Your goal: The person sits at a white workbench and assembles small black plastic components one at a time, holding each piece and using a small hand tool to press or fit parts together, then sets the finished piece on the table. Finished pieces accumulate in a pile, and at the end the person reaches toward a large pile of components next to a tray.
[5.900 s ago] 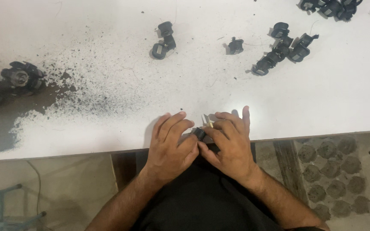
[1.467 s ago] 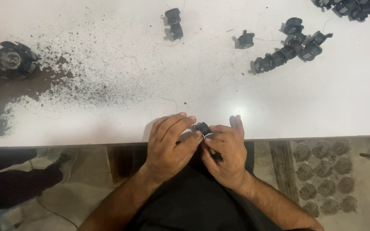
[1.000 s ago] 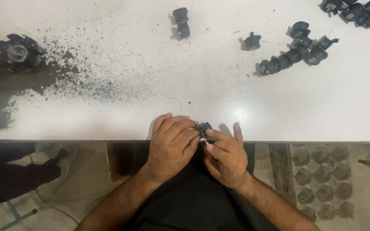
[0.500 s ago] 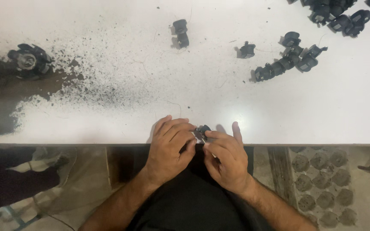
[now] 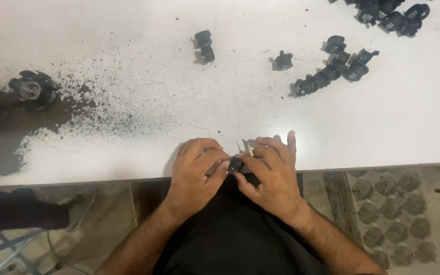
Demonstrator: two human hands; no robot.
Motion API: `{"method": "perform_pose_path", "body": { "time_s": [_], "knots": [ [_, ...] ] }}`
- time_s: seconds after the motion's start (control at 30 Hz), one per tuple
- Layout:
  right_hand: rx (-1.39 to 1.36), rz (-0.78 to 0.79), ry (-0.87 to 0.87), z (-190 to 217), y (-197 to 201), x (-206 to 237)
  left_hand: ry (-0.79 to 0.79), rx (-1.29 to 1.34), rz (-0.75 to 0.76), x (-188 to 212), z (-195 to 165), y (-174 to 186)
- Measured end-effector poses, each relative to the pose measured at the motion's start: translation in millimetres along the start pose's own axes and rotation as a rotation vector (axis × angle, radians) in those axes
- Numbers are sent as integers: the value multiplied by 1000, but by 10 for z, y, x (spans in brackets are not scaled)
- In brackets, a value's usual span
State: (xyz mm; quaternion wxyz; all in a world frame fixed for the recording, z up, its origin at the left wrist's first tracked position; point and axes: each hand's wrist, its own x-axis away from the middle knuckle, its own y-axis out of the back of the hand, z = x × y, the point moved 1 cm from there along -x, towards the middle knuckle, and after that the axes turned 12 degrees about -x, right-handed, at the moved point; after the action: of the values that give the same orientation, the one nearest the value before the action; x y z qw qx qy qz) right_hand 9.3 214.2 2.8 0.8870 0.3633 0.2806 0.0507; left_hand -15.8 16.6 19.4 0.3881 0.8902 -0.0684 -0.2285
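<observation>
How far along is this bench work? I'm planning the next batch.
Done: cannot tell; nothing shows as a finished pile. In hand: the left hand and right hand together pinch one small black part at the table edge. Left: perhaps the loose black parts farther back, untouched.

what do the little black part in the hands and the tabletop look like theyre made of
Small black part: probably moulded plastic, matte dark, with a pale pin that may be metal. Tabletop: smooth white laminate or painted board, faintly glossy, worn bare and dark at its left end.
</observation>
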Motion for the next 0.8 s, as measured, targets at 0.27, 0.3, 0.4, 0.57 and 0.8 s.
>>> {"method": "perform_pose_path", "body": {
  "time_s": [0.27, 0.3, 0.4, 0.57, 0.8],
  "knots": [
    [-34, -45, -18, -71, 24, 18, -190, -195, 4, -32, -13, 33],
    [-45, -44, -21, -68, 22, 22, -227, -258, -8, -20, -5, 30],
    [-44, -29, -41, -58, 14, 18, -385, -382, -11, 31, 9, 14],
    [-34, 13, -40, -49, 28, 1, -366, -341, -5, 75, 24, -59],
    [-54, -24, -45, -59, 12, 12, -232, -271, -31, 59, 81, -43]
  ]
}}
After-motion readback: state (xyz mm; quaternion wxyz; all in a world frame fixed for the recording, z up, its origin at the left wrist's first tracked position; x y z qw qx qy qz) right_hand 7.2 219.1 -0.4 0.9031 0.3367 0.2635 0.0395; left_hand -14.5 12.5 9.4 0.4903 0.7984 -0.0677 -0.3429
